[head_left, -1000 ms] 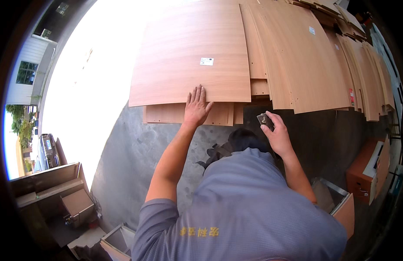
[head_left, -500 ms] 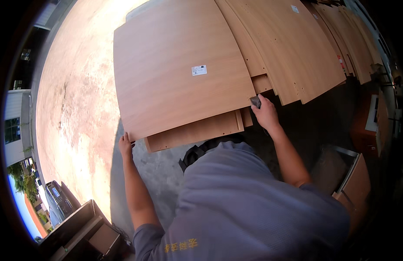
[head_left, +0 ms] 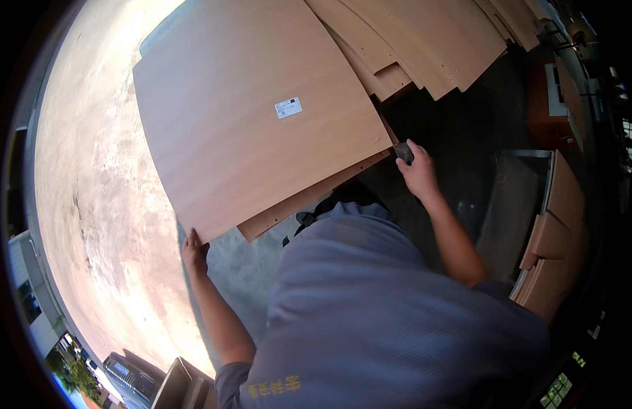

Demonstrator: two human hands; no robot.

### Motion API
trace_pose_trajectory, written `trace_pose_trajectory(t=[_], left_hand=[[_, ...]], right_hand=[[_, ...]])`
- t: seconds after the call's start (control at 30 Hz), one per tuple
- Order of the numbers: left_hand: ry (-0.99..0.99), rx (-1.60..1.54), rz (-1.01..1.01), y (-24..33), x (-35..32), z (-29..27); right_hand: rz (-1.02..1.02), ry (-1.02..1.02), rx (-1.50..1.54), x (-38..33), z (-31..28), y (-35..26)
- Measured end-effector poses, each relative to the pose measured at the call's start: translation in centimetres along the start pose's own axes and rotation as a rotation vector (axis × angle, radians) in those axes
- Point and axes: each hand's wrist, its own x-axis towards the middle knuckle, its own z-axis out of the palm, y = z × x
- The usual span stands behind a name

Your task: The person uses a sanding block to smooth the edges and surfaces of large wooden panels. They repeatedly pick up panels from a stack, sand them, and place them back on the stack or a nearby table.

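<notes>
A large flat wood-grain panel [head_left: 248, 143] with a white label [head_left: 288, 108] lies in front of me, on top of another drilled board [head_left: 282, 213] whose near edge sticks out below it. My left hand [head_left: 194, 253] is closed on the panel's near left corner, thumb on top. At the near right corner, my right hand [head_left: 418, 172] grips a small dark grey block [head_left: 403, 153] against the panel's edge. The block's exact kind cannot be made out. What supports the boards is hidden.
More drilled wooden boards [head_left: 425, 41] lie to the far right. On the right stand a reddish-brown cabinet piece [head_left: 549, 112] and a box-like unit with brown panels [head_left: 558, 204]. Sunlit concrete [head_left: 91, 191] stretches left, with a parked car [head_left: 128, 375] at lower left.
The view has turned, so the panel and other boards sit further left and look more tilted. Both hands keep their places at the panel's near corners, the right one still with the dark block.
</notes>
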Motion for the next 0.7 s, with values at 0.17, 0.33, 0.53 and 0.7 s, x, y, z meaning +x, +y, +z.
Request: trace_pose_trajectory(t=[0.17, 0.33, 0.53, 0.7], left_hand=[[0.291, 0.614, 0.444, 1.1, 4.2, -1.4], [0.228, 0.865, 0.865, 7.3, 5.2, 9.0], [0.234, 1.359, 0.779, 10.4, 10.1, 19.1], [0.309, 1.392, 0.778, 12.9, 11.6, 23.9]], right_hand=[[0.032, -0.008, 0.138, -2.0, 1.3, -2.5], [0.082, 0.013, 0.014, -0.8, 2.8, -2.3], [0.093, -0.045, -0.009, 0.4, 2.2, -2.9], [0.097, -0.149, 0.002, 2.8, 1.3, -3.5]])
